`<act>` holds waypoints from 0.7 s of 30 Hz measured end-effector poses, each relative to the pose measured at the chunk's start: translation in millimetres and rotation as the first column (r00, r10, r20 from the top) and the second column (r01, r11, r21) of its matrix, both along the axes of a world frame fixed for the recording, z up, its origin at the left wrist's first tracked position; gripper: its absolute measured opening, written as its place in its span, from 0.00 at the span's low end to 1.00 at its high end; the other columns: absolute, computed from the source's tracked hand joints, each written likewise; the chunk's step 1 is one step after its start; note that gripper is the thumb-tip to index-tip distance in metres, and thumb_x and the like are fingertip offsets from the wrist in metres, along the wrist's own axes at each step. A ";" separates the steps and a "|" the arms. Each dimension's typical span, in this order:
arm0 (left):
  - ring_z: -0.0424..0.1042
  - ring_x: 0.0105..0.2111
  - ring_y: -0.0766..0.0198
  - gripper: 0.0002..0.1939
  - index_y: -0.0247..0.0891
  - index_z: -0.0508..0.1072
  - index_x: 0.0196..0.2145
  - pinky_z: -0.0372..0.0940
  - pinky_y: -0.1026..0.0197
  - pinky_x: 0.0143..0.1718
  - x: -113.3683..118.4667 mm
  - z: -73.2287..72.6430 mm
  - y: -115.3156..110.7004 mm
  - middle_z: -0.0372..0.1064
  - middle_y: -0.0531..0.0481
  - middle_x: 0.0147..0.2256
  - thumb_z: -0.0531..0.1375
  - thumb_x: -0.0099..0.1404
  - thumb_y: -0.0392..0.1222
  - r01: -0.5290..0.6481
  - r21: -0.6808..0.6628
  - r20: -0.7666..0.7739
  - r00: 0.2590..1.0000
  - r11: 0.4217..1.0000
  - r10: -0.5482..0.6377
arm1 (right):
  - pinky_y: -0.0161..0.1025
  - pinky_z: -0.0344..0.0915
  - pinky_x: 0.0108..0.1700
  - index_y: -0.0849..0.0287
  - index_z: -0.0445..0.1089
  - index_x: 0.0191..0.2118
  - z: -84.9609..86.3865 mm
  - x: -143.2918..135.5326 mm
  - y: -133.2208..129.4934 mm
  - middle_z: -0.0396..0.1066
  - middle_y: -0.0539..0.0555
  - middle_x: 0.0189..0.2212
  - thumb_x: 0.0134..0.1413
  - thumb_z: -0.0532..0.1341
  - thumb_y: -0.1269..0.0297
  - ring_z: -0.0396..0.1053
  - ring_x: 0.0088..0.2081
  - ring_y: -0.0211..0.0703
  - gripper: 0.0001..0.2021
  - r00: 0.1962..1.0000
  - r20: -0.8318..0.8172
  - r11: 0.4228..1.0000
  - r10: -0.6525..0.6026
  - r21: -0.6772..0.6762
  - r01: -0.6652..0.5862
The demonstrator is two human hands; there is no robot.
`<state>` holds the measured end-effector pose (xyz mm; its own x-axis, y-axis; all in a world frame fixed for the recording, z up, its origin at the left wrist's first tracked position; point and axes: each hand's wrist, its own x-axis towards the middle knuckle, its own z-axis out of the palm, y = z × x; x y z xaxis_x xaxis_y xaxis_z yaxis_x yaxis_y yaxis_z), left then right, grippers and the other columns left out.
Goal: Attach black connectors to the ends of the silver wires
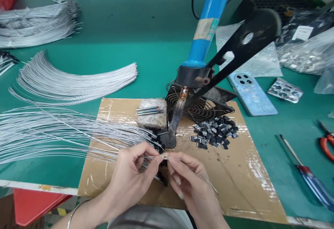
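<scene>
Both hands meet at the lower middle, fingertips nearly touching. My left hand (138,170) is closed in a pinch on a thin wire whose end lies between the two hands. My right hand (189,176) is pinched too, at the wire's tip; what it grips there is too small to make out. Under and left of my left hand spread many thin grey wires (65,131), with black connectors at their right ends. Above the hands stands a soldering iron (179,110) with a blue handle. Small black connectors (215,131) lie piled to the right on the cardboard (235,173).
A block (152,119) with thin metal strips and a black fan (203,105) stand behind the hands. Wire bundles (78,83) lie at the left. At the right are a phone (257,96), a screwdriver (310,182), pliers (327,142) and plastic bags (308,55).
</scene>
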<state>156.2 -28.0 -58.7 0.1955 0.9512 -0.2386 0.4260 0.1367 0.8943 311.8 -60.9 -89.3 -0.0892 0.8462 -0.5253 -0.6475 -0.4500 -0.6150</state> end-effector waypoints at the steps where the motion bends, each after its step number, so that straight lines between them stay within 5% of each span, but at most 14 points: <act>1: 0.44 0.19 0.69 0.12 0.37 0.76 0.30 0.41 0.63 0.20 0.2 -1.2 -0.8 0.49 0.60 0.18 0.60 0.70 0.44 -0.004 -0.002 0.001 1.000 1.000 0.004 | 0.23 0.51 0.14 0.58 0.84 0.35 -2.5 -0.9 -0.7 0.63 0.46 0.20 0.51 0.76 0.55 0.54 0.18 0.27 0.11 1.000 -0.001 1.000 -0.007 0.008 0.007; 21: 0.46 0.18 0.70 0.12 0.37 0.75 0.29 0.42 0.64 0.18 3.2 -3.7 -3.0 0.52 0.59 0.19 0.60 0.70 0.41 -0.010 0.141 -0.062 0.998 0.990 0.019 | 0.22 0.52 0.14 0.59 0.82 0.31 -6.6 -7.5 0.2 0.62 0.46 0.20 0.52 0.75 0.56 0.53 0.17 0.26 0.11 0.998 0.019 0.998 -0.067 0.021 0.066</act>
<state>159.4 -30.9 -62.4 0.1706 0.9788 -0.1133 0.4811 0.0176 0.8765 304.3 -60.7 -95.8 -0.0219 0.8603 -0.5093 -0.6630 -0.3938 -0.6367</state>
